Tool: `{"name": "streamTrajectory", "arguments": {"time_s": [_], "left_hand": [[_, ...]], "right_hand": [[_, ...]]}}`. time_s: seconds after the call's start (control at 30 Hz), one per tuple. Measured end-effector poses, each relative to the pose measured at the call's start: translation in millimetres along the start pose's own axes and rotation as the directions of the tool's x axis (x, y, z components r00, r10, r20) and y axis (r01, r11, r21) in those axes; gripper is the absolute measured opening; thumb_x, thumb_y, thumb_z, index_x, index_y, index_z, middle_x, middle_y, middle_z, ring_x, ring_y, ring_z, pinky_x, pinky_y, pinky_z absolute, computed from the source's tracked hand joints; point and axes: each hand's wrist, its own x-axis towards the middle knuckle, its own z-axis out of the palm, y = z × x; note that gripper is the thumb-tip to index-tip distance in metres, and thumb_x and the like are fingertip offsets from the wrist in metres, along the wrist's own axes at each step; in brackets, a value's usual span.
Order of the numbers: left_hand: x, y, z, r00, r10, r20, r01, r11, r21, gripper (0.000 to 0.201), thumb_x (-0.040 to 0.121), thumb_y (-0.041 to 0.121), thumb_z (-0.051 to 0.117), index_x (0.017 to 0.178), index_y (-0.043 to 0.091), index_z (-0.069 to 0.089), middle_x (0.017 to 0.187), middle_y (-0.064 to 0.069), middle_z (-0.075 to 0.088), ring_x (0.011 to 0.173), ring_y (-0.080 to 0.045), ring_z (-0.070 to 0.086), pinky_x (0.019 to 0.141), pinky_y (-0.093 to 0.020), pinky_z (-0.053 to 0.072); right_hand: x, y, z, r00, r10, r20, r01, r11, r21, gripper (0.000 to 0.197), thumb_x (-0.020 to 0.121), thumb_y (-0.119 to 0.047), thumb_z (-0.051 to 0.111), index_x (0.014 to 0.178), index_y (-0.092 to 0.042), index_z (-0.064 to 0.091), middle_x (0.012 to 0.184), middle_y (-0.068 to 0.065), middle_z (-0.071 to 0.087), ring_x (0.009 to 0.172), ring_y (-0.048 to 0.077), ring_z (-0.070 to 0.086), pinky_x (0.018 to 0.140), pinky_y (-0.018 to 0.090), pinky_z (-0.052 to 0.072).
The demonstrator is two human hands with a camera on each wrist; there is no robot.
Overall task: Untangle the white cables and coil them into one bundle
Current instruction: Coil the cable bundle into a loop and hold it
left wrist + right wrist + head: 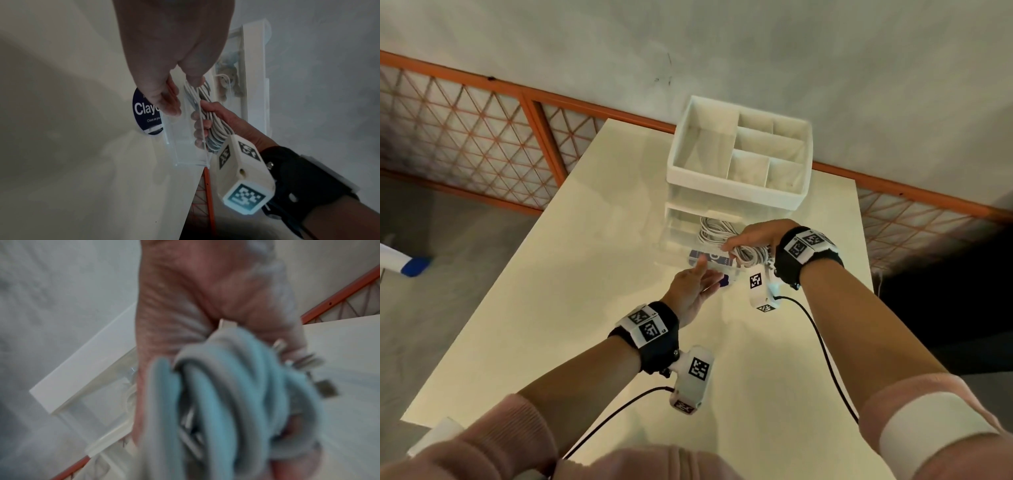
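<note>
Cream table [524, 308], clear drawer unit [681, 233] at back. R hand [753, 236] grips white cables [746, 255] w/ curled fingers over open drawer. L hand [690, 291] flat, empty. Lift clear, keep loops together, watch plugs snagging.

A: Where does the head view sit?
B: High, facing down over the surface [592, 260] and both wrists.
A: And the wrist views?
B: Each looks along its hand, very near; all three share the coiled cables [743, 251] [213, 128] [226, 386].
</note>
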Motion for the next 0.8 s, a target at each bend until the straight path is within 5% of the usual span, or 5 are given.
{"name": "streamTrajectory", "arguments": {"time_s": [0.2, 0.3, 0.47, 0.63, 0.8], "left_hand": [[-2, -2, -1, 1.000, 0.009, 0.005, -0.009, 1.000, -0.006, 0.033, 0.095, 0.033, 0.046, 0.101, 0.002, 0.056, 0.088, -0.008, 0.063, 0.083, -0.013, 0.062, 0.085, -0.025, 0.049], [-2, -2, -1, 1.000, 0.006, 0.003, -0.006, 1.000, -0.009, 0.031, 0.095, 0.033, 0.046, 0.098, 0.004, 0.057, 0.089, -0.008, 0.064, 0.084, -0.013, 0.062, 0.085, -0.025, 0.049], [-4, 0, -2, 1.000, 0.001, -0.007, -0.001, 1.000, -0.013, 0.031, 0.095, 0.033, 0.047, 0.095, 0.004, 0.056, 0.086, -0.009, 0.064, 0.080, -0.012, 0.063, 0.083, -0.023, 0.051], [-5, 1, 1, 1.000, -0.008, -0.021, 0.007, 1.000, -0.029, 0.030, 0.096, 0.032, 0.045, 0.092, 0.004, 0.056, 0.083, -0.009, 0.063, 0.073, -0.011, 0.063, 0.070, -0.018, 0.054], [-6, 3, 3, 1.000, -0.017, -0.026, 0.017, 1.000, -0.020, 0.032, 0.096, 0.032, 0.044, 0.092, 0.004, 0.057, 0.084, -0.009, 0.063, 0.075, -0.012, 0.062, 0.073, -0.019, 0.052]], "right_hand": [[11, 8, 16, 0.981, -0.056, -0.188, 0.078, 0.990, 0.114, 0.051, 0.066, -0.063, 0.066, 0.092, -0.019, 0.064, 0.103, 0.007, 0.063, 0.104, 0.030, 0.061, 0.090, 0.038, 0.046], [11, 7, 18, 0.962, -0.107, -0.251, 0.142, 0.982, 0.124, 0.042, 0.085, -0.042, 0.063, 0.115, -0.013, 0.061, 0.110, 0.010, 0.064, 0.100, 0.027, 0.059, 0.083, 0.029, 0.041], [20, 5, 35, 0.895, -0.115, -0.432, 0.176, 0.979, 0.104, 0.040, 0.089, -0.033, 0.059, 0.119, -0.005, 0.059, 0.116, 0.017, 0.065, 0.108, 0.032, 0.061, 0.078, 0.026, 0.041], [23, 1, 44, 0.871, -0.049, -0.488, 0.040, 0.999, -0.030, 0.064, 0.092, -0.051, 0.047, 0.132, -0.001, 0.044, 0.135, 0.020, 0.051, 0.125, 0.034, 0.047, 0.101, 0.037, 0.037], [31, 5, 56, 0.811, -0.039, -0.583, -0.083, 0.980, -0.181, 0.087, 0.089, -0.064, 0.037, 0.148, -0.004, 0.015, 0.156, 0.018, 0.021, 0.144, 0.035, 0.018, 0.118, 0.047, 0.012]]}}
